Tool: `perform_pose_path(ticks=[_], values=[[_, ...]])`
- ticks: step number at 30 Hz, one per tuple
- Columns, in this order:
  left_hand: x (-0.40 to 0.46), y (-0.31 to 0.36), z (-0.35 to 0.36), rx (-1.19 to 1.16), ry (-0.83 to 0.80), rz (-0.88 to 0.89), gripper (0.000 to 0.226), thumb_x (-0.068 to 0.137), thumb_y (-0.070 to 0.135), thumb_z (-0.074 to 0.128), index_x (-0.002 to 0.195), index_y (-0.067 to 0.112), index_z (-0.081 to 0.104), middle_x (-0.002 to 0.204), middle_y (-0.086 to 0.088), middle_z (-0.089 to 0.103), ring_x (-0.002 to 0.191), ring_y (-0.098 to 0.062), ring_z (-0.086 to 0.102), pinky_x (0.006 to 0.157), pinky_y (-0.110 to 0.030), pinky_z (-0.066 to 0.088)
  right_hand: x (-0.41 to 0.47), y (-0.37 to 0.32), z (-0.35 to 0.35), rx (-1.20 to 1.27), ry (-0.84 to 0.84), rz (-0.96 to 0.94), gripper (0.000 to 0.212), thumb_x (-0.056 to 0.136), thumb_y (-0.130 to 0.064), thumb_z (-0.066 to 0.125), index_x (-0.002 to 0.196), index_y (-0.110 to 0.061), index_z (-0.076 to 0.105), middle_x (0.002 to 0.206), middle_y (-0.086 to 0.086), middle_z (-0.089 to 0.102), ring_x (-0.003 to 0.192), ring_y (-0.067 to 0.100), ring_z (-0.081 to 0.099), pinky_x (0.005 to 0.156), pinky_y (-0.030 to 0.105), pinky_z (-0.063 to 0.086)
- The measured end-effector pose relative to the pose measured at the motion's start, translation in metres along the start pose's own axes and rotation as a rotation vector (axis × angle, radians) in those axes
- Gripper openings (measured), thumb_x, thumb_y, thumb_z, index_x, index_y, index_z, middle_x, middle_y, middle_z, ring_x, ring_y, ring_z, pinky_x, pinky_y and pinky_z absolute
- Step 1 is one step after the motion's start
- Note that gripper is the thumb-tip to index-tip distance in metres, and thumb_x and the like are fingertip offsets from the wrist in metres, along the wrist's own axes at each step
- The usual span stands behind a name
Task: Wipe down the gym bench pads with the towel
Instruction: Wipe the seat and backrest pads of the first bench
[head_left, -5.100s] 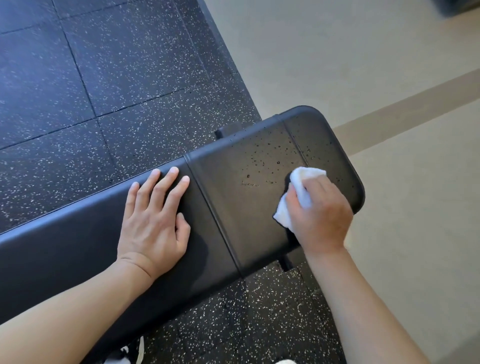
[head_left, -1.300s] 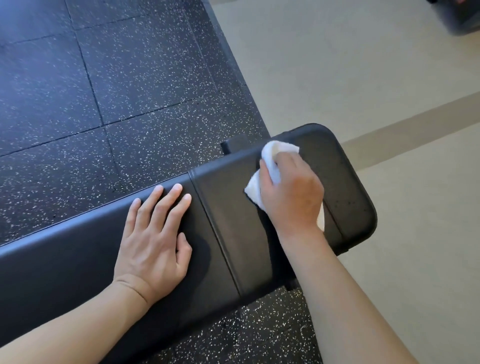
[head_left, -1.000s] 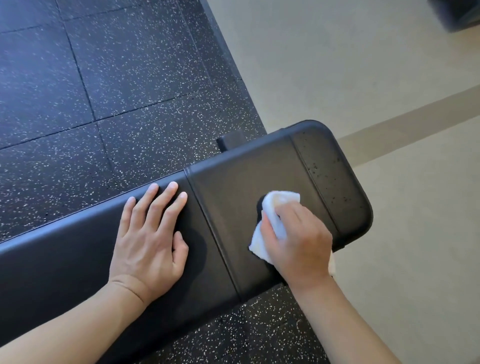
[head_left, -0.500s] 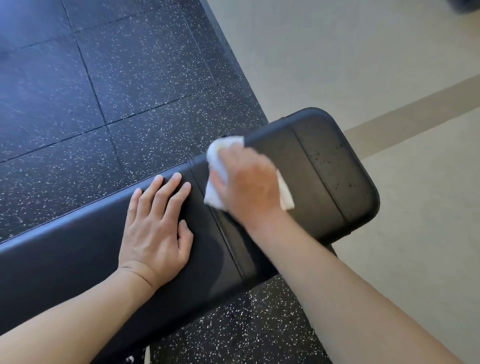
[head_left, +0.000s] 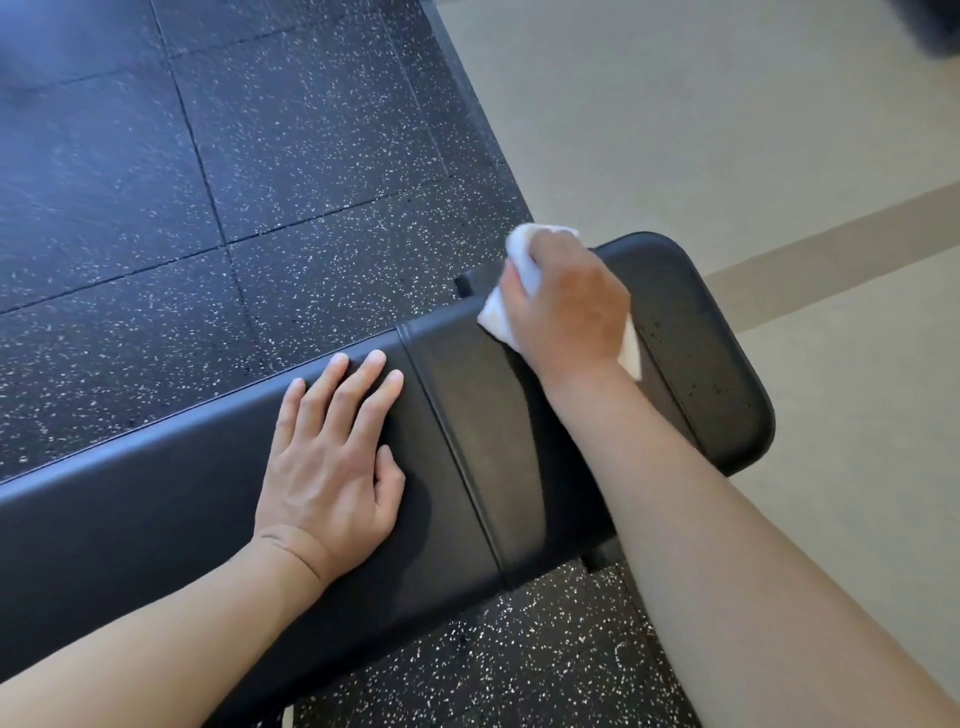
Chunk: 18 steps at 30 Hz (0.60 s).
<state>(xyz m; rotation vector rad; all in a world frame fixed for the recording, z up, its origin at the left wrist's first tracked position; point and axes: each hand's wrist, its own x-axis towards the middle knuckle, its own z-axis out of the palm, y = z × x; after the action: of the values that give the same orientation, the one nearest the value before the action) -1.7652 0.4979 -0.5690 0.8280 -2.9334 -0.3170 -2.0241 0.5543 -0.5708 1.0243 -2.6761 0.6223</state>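
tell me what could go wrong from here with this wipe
1. The end strip of the pad shows droplets; strokes in the middle may miss them.
2. The towel, gripped by the right hand, sits at the pad's far edge and could slide off.
3. The left hand covers part of the long pad, which may go unwiped.

Right hand (head_left: 566, 306) grips white towel (head_left: 493, 312) on short pad (head_left: 701, 364) (far edge); left hand (head_left: 332, 462) rests flat on long pad (head_left: 130, 530).

White towel (head_left: 496, 312) bunched at far edge of black bench pad (head_left: 467, 415)
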Motion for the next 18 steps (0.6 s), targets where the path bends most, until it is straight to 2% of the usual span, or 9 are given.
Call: perform_pose_path(ticks=[3, 7, 9, 13, 15, 18], values=[[0.0, 0.001, 0.0, -0.001, -0.001, -0.002, 0.068, 0.089, 0.029, 0.043, 0.155, 0.015, 0.048, 0.166, -0.006, 0.04, 0.155, -0.037, 0.033, 0.129, -0.057, 0.018, 0.001, -0.04, 0.012, 0.027, -0.023, -0.087, 0.02, 0.079, -0.027, 0.079, 0.078, -0.014, 0.064, 0.075, 0.008, 0.064, 0.06, 0.034, 0.062, 0.053, 0.032, 0.034], [0.001, 0.001, 0.0, -0.013, -0.003, -0.005, 0.066, 0.088, 0.031, 0.043, 0.151, 0.014, 0.05, 0.165, -0.006, 0.041, 0.155, -0.037, 0.032, 0.129, -0.058, 0.018, -0.044, -0.068, 0.005, 0.133, -0.025, -0.187, 0.018, 0.086, -0.029, 0.072, 0.081, -0.017, 0.06, 0.078, 0.005, 0.061, 0.064, 0.031, 0.057, 0.054, 0.039, 0.041], [0.001, 0.0, 0.0, -0.015, 0.0, 0.0, 0.065, 0.088, 0.03, 0.043, 0.151, 0.015, 0.05, 0.166, -0.006, 0.04, 0.156, -0.036, 0.032, 0.129, -0.057, 0.017, -0.068, -0.056, -0.009, 0.175, -0.052, -0.218, 0.021, 0.09, -0.031, 0.069, 0.08, -0.017, 0.058, 0.078, 0.004, 0.057, 0.065, 0.03, 0.054, 0.054, 0.041, 0.041], [0.0, 0.0, 0.001, -0.005, 0.001, 0.01, 0.064, 0.089, 0.029, 0.044, 0.152, 0.015, 0.051, 0.166, -0.006, 0.04, 0.156, -0.037, 0.032, 0.128, -0.059, 0.02, -0.093, -0.002, -0.043, 0.111, -0.049, -0.314, 0.024, 0.093, -0.03, 0.069, 0.078, -0.015, 0.06, 0.073, 0.002, 0.052, 0.062, 0.026, 0.049, 0.052, 0.039, 0.041], [0.001, -0.001, 0.001, -0.001, -0.007, 0.012, 0.065, 0.089, 0.029, 0.044, 0.152, 0.015, 0.051, 0.166, -0.007, 0.041, 0.156, -0.038, 0.033, 0.127, -0.061, 0.022, -0.078, 0.025, -0.044, 0.063, -0.023, -0.275, 0.022, 0.094, -0.03, 0.066, 0.08, -0.013, 0.062, 0.072, 0.002, 0.053, 0.06, 0.027, 0.051, 0.05, 0.038, 0.042], [0.001, -0.001, 0.0, 0.0, -0.011, 0.013, 0.065, 0.089, 0.029, 0.044, 0.152, 0.015, 0.052, 0.166, -0.007, 0.041, 0.156, -0.038, 0.033, 0.127, -0.061, 0.023, -0.03, 0.04, -0.025, -0.023, 0.003, -0.041, 0.019, 0.092, -0.032, 0.06, 0.084, -0.014, 0.061, 0.077, 0.003, 0.059, 0.065, 0.031, 0.057, 0.051, 0.036, 0.046]])
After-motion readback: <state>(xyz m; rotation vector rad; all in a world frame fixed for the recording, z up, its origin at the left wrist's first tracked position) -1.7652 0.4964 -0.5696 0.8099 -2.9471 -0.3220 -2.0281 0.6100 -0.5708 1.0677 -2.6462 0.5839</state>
